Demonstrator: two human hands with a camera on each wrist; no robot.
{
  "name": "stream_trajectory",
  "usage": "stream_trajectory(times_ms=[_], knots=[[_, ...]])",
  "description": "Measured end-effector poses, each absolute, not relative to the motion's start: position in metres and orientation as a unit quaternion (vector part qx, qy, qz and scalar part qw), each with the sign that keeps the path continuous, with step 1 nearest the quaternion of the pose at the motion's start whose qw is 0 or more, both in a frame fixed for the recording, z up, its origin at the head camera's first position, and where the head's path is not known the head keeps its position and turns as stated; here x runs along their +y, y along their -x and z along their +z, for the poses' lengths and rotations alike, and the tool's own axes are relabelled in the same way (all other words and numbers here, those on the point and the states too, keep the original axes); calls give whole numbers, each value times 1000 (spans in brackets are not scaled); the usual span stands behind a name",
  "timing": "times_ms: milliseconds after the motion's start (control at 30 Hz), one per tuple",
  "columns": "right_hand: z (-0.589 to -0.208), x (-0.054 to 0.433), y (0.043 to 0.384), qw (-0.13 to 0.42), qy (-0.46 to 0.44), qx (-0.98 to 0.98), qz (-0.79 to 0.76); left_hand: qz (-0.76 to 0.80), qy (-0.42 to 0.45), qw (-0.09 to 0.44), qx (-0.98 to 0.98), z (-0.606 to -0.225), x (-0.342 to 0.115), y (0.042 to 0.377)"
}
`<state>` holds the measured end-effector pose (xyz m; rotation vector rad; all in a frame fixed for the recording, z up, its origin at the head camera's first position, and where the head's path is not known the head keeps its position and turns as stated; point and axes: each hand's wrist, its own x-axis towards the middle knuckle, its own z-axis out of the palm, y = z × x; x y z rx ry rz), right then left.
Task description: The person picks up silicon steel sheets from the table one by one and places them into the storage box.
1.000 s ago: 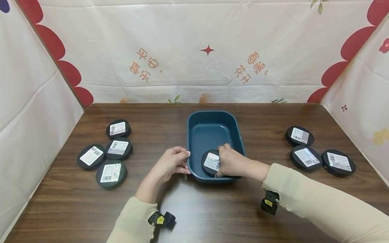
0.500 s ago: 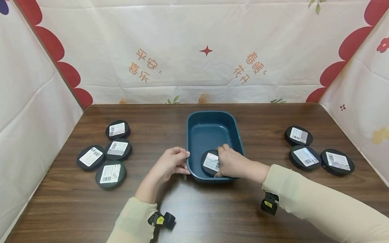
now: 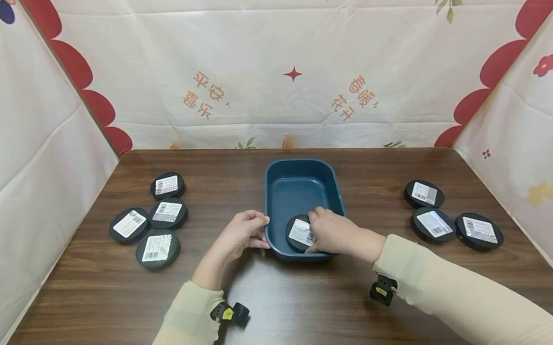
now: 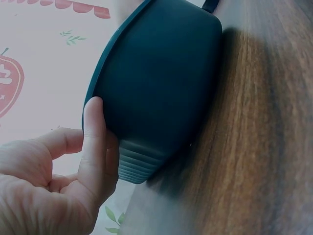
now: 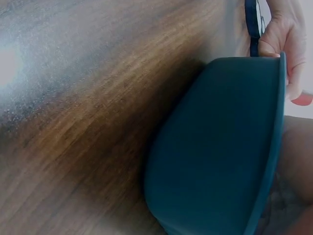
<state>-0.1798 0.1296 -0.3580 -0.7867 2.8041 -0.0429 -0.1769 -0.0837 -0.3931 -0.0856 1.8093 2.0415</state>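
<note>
A deep blue rectangular basin [image 3: 296, 189] stands at the middle of the table. My left hand [image 3: 242, 234] pinches its left rim near the front corner; the left wrist view shows the fingers at that rim [image 4: 93, 105]. Inside the basin, at the front, lies a flat black round container [image 3: 300, 232] with a white barcode label. My right hand [image 3: 333, 232] reaches over the basin's right wall, its fingers curled down at that container's right edge. What lies beneath the palm is hidden. In the right wrist view the basin wall [image 5: 215, 142] blocks the fingers' work.
Several similar round containers lie at the left, among them a greenish one [image 3: 157, 249] and a black one [image 3: 129, 225]. At the right lie three more, including a black one [image 3: 479, 231]. A printed cloth [image 3: 251, 49] surrounds the brown wooden table [image 3: 100, 307].
Both hands stay at the basin with almost no movement. My right hand shifts only slightly over the container. The head view drifts a little.
</note>
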Motion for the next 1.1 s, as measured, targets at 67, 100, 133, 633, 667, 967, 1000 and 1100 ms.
stream_trajectory(times_ms=[67,100,133,633,667,967,1000,1100], knots=[[-357,131,179,113,273,956,-6,732,30,205,649,-393,-84,177],[-356,131,179,110,275,955,-1,733,29,205,648,-393,-84,177],[-357,132,178,105,279,954,3,733,30,205,648,-393,-84,177],[-357,145,176,51,290,956,2,732,30,207,649,-394,-84,177],[-357,146,177,45,287,957,-4,732,29,206,649,-395,-84,177],[-362,154,179,21,274,961,-31,730,34,205,651,-394,-83,177],[-362,155,179,19,274,961,-37,729,34,205,652,-394,-83,177],[-363,158,179,13,269,961,-54,729,32,206,652,-394,-83,178]])
